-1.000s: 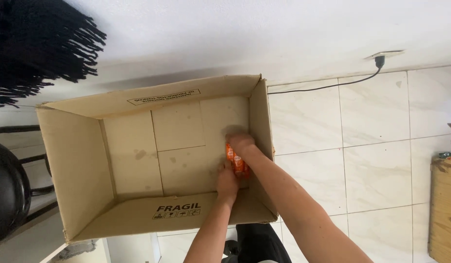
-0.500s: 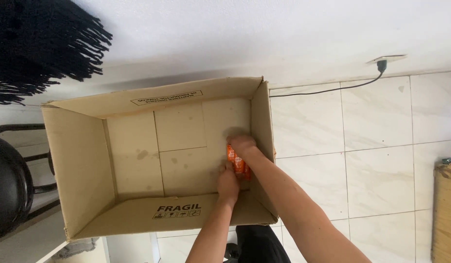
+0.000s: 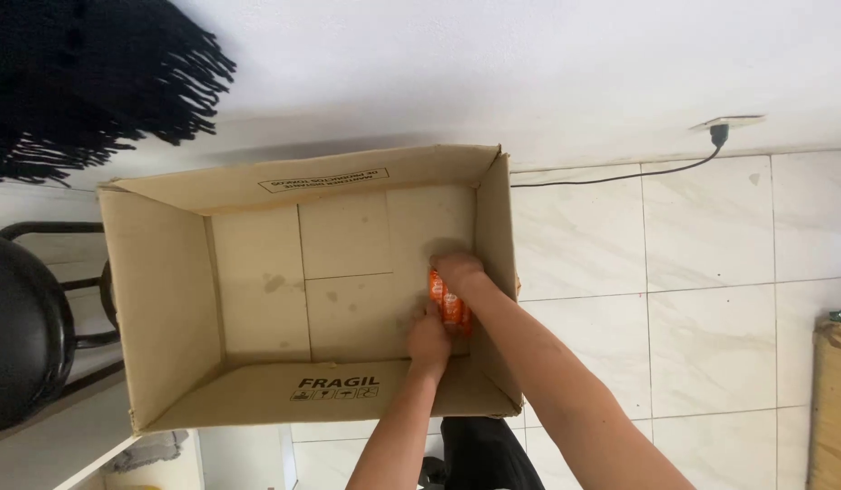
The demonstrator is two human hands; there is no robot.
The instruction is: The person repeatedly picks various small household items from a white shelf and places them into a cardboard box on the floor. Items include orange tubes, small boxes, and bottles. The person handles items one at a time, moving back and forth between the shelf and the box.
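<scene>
Both hands close on one orange packet [image 3: 449, 304] — the right hand [image 3: 458, 271] covers its far end from above, fingers curled over it, while the left hand [image 3: 428, 341] clasps the near end. How tightly either hand grips cannot be told, as the fingers hide the contact. That packet lies lengthwise on the bottom of a large open cardboard box [image 3: 166, 299], pressed into the right-hand part of the floor, just beside the box's right wall. Apart from the packet, the box floor shows only a few dark stains and the seams of its folded flaps. Both forearms reach in over the near right corner of the box.

Pale tiles make up the floor [image 3: 702, 272] on which the box stands, close to a white wall. A black cable [image 3: 620, 172] runs along the tiles to a plug at a wall socket. Left of the box stands a black stool [image 3: 21, 327], and a black fringed cloth [image 3: 85, 82] hangs at the upper left — well apart from the hands
</scene>
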